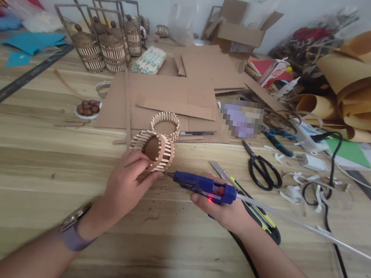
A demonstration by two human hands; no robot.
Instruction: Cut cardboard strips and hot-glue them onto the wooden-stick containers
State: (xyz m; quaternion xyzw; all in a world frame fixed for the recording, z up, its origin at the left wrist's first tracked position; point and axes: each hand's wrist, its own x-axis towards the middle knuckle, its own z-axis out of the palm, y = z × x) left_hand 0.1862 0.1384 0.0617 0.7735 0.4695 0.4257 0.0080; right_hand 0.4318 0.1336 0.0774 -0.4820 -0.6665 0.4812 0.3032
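My left hand (131, 177) grips the near rim of a small round basket (166, 152) made of short wooden sticks, with a brown band around it and a brown disc inside. The basket lies tilted on its side. In my right hand (226, 212) is a blue hot glue gun (204, 187), its red light lit and a long clear glue stick coming out of its back. The gun's nozzle points left, at or very close to the basket's lower edge. Touching the basket from behind is a second, shallower stick ring (165, 125).
Cardboard sheets (193, 89) cover the middle. Right of my hands are a yellow-and-black box cutter (264, 220), black scissors (262, 169), pliers (279, 141) and a black cord (338, 259). Leftward stand a bowl of brown balls (88, 108) and several finished stick lanterns (113, 51).
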